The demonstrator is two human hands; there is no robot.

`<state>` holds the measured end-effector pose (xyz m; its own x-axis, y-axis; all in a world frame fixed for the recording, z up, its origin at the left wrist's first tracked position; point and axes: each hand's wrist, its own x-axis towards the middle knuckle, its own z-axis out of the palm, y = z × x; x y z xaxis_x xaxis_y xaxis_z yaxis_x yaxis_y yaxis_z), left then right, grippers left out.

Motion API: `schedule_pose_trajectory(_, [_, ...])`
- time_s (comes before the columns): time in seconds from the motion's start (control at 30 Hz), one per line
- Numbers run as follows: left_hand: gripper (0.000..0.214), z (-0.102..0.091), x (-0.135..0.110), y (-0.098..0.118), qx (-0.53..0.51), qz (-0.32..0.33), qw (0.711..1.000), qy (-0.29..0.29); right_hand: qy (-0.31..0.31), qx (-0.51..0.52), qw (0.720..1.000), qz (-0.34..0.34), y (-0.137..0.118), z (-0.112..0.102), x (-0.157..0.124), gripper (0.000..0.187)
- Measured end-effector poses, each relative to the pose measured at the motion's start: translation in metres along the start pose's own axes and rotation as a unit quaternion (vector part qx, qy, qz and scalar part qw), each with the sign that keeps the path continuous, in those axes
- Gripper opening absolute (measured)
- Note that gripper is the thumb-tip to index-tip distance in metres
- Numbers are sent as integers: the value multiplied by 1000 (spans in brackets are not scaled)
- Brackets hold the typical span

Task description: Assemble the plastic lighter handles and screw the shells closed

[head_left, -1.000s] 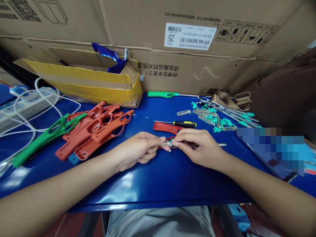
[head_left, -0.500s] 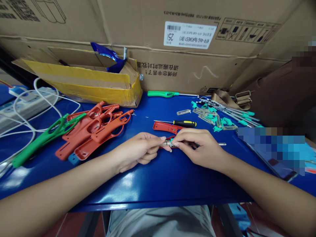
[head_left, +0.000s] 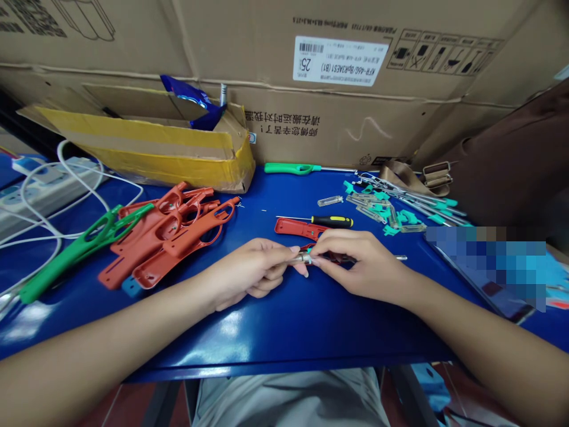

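My left hand (head_left: 255,270) is closed round a small clear lighter fuel tank (head_left: 297,259), its end sticking out past the thumb. At that end my right hand (head_left: 355,261) pinches with thumb and forefinger; its fingertips cover most of what they grip. Just behind the hands lies an open red lighter casing half (head_left: 296,227), partly hidden by my right hand. From behind the right hand pokes a thin metal tube (head_left: 401,257). A black and yellow screwdriver (head_left: 333,222) rests beyond the red casing.
Red casings (head_left: 178,228) and a green casing (head_left: 66,261) are piled at left. Clear tanks, teal parts (head_left: 393,222) and metal rods lie at right. A green lighter (head_left: 291,168) lies before the cardboard box (head_left: 400,124). A yellow-taped carton (head_left: 178,160) and power strip (head_left: 75,169) stand left.
Both hands hold nearly the same place, with only slight finger movement at the tank's end. The whole view has shifted a little.
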<state>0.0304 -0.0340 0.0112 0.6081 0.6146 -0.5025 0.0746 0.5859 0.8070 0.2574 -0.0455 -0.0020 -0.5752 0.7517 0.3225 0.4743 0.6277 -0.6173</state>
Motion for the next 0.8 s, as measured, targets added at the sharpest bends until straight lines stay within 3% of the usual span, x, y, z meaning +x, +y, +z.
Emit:
schedule_pose_trajectory(0.3, [35,-1,0,-2,12,3,1000,-3,-4,5,1000,-1,-5,-3,-3,11])
schedule_pose_trajectory(0.57, [34,0,0,-1,19,-13,1000,-9,4,-79,996,-44,0,-1,-2,11])
schedule_pose_trajectory(0.8, [33,1,0,-2,16,-23,1000,-7,1,-149,988,-41,-1,-4,-3,9])
